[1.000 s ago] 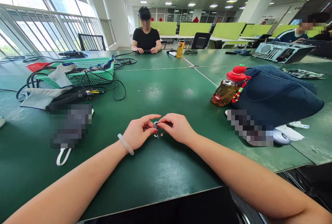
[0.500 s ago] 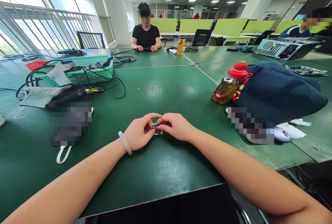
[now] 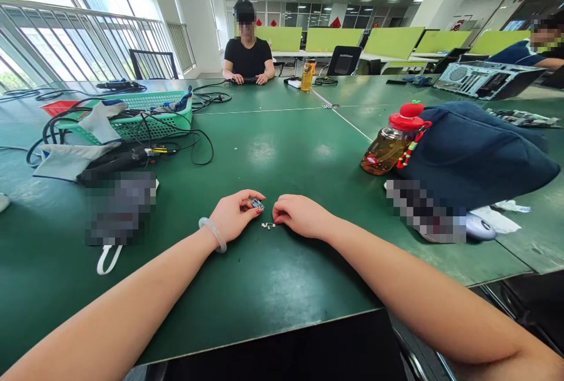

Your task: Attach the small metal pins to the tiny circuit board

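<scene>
My left hand point(image 3: 233, 214), with a pale bangle point(image 3: 213, 234) on its wrist, pinches a small grey-blue metal piece point(image 3: 257, 204) between thumb and fingers. It looks like a little electronic part, but its exact kind is too small to tell. Just to its right, my right hand point(image 3: 301, 216) rests low over the table with its fingers curled and closed. Whatever those fingertips hold, if anything, is hidden. Between the two hands, close to my right fingertips, several tiny whitish bits point(image 3: 268, 226) lie on the green tabletop point(image 3: 282, 287).
To the left are a green basket point(image 3: 154, 129) with cables and gloves, and a dark pouch point(image 3: 121, 207). On the right stand a red-capped bottle point(image 3: 388, 146), a navy cloth bag point(image 3: 480, 151) and a mouse point(image 3: 481, 227). A person point(image 3: 248, 54) sits opposite.
My hands have moved apart, the left one going left with the small metal piece. The tiny bits on the table now show more fully between them.
</scene>
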The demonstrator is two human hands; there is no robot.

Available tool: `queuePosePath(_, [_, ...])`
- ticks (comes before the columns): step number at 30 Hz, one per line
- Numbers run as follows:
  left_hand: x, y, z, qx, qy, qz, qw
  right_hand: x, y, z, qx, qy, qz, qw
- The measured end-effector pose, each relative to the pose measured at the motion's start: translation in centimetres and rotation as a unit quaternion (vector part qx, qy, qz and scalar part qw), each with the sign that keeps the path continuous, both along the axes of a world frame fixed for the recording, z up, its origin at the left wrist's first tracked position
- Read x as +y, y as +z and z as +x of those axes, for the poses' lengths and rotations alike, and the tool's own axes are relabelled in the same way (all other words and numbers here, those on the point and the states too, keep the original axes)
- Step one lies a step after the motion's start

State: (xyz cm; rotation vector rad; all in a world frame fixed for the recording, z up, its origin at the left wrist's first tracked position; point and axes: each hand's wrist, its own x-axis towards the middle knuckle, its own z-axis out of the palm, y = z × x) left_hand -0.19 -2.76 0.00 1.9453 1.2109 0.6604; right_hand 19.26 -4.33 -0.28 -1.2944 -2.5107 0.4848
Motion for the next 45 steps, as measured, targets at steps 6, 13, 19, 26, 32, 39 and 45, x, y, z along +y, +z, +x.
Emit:
queuePosePath(6, [0.0,0.1,0.0,0.013,0.000,0.011,1.000,-0.3,-0.4,-0.1,-0.041,0.007,0.056,0.998])
queuePosePath(13, [-0.7,0.7,0.4,0.046,0.010,0.032,0.998,-1.0,0.2,-0.9,0.051,-0.019,0.110,0.992])
queuePosePath(19, [-1.3,1.0,0.7,0.043,-0.022,0.053,0.997,-1.3,0.3,-1.1,0.036,0.017,0.151,0.988])
queuePosePath(26, [-1.1,0.9,0.4,0.044,-0.026,0.091,0.995,-0.7,0.3,-0.7,0.105,-0.073,0.060,0.990])
queuePosePath(32, [-1.1,0.9,0.4,0.067,-0.033,0.116,0.990,-0.6,0.3,-1.1,0.129,-0.040,-0.023,0.991])
queuePosePath(39, [-0.9,0.7,0.3,0.081,-0.019,0.114,0.990,-0.4,0.5,-0.8,0.066,-0.054,-0.016,0.996])
queuePosePath(45, [-0.5,0.6,-0.1,0.099,0.027,0.110,0.989,-1.0,0.4,-0.7,0.028,-0.009,0.020,0.999])
